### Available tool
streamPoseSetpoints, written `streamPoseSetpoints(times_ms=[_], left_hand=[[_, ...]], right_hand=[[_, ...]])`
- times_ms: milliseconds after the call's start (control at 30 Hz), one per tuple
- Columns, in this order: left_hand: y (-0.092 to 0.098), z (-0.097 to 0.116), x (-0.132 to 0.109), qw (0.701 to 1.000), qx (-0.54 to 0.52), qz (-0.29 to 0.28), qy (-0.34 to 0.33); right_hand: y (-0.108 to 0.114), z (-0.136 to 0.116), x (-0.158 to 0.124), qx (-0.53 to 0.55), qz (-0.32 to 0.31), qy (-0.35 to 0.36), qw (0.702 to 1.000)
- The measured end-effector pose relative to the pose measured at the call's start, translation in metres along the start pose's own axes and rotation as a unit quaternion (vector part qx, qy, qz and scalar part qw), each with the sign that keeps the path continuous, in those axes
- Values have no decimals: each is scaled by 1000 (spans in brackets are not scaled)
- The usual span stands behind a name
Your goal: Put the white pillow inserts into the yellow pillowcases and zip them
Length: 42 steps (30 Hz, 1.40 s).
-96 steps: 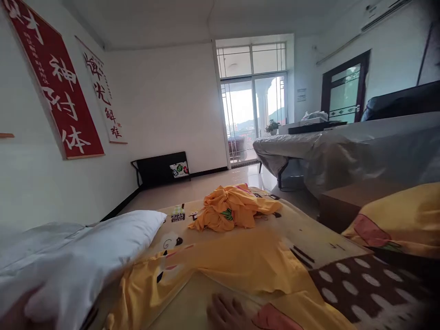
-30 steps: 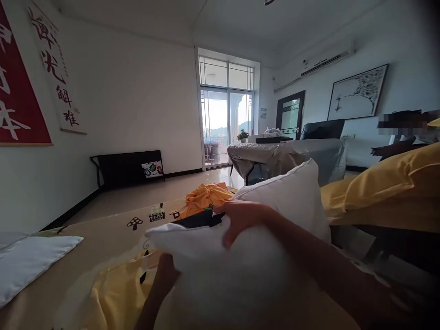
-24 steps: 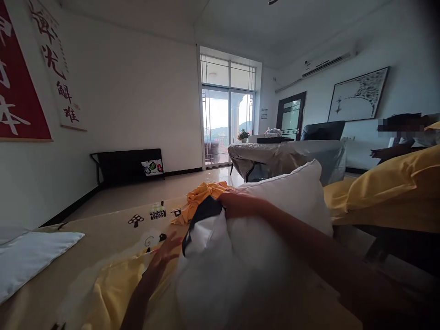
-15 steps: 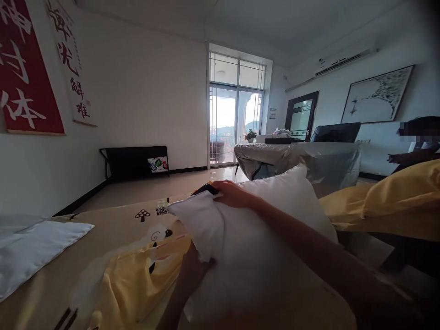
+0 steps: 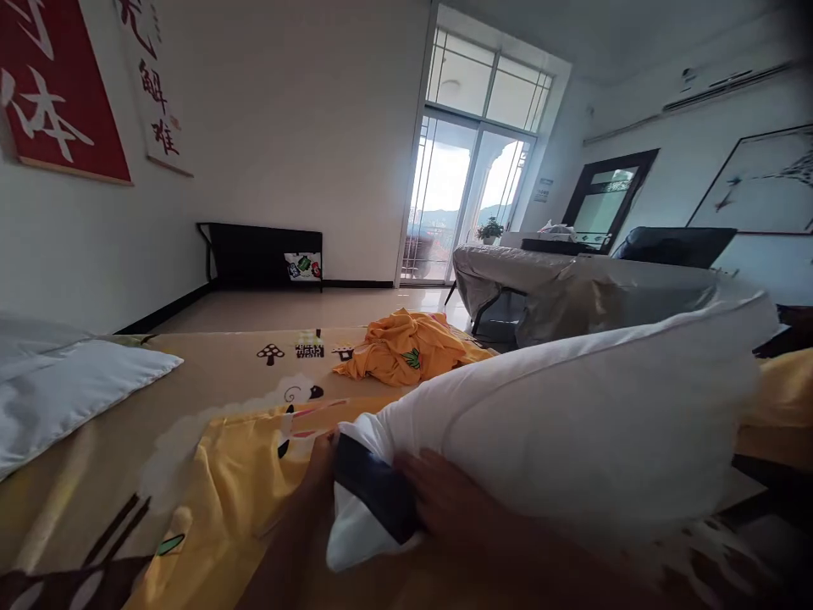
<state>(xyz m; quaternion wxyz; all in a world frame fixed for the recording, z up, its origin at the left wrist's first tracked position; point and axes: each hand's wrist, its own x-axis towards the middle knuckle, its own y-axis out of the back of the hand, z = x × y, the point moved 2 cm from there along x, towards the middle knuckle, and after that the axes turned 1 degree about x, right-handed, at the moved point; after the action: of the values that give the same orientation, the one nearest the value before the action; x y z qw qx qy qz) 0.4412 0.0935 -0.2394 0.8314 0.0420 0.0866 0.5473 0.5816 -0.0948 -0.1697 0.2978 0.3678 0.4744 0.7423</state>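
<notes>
A plump white pillow (image 5: 572,424) stretches across the front right, its narrow end gathered between my hands. My left hand (image 5: 323,457) grips that end at its left edge, beside a dark flat patch (image 5: 374,487) that lies against the white cloth. Closed over the pillow on the patch's right side is my right hand (image 5: 438,491); its fingers are partly blurred. Beneath my left arm spreads a yellow pillowcase-like cloth (image 5: 235,466) with creases. A crumpled orange cloth (image 5: 412,343) with a green print lies just beyond the pillow.
The patterned beige bedding (image 5: 209,373) runs under everything. Another white pillow (image 5: 82,390) rests at the left. Beyond are a black folded frame (image 5: 254,254) against the wall and a plastic-covered table (image 5: 539,271). Yellow cloth (image 5: 781,390) shows at the right edge.
The pillow has swung down and rightward, its end now lower between my hands. My right hand has moved down from the upper corner. The orange cloth has come into view; the camera has tilted.
</notes>
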Motion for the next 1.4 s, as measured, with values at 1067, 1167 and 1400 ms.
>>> streamPoseSetpoints(times_ms=[1067, 1167, 1400], left_hand=[[-10, 124, -135, 794, 338, 115, -492], [-43, 106, -129, 785, 393, 151, -454], [-26, 79, -76, 882, 311, 78, -344]], right_hand=[[71, 107, 76, 105, -47, -240, 964], [46, 90, 84, 142, -57, -218, 964], [27, 88, 84, 230, -64, -126, 963]])
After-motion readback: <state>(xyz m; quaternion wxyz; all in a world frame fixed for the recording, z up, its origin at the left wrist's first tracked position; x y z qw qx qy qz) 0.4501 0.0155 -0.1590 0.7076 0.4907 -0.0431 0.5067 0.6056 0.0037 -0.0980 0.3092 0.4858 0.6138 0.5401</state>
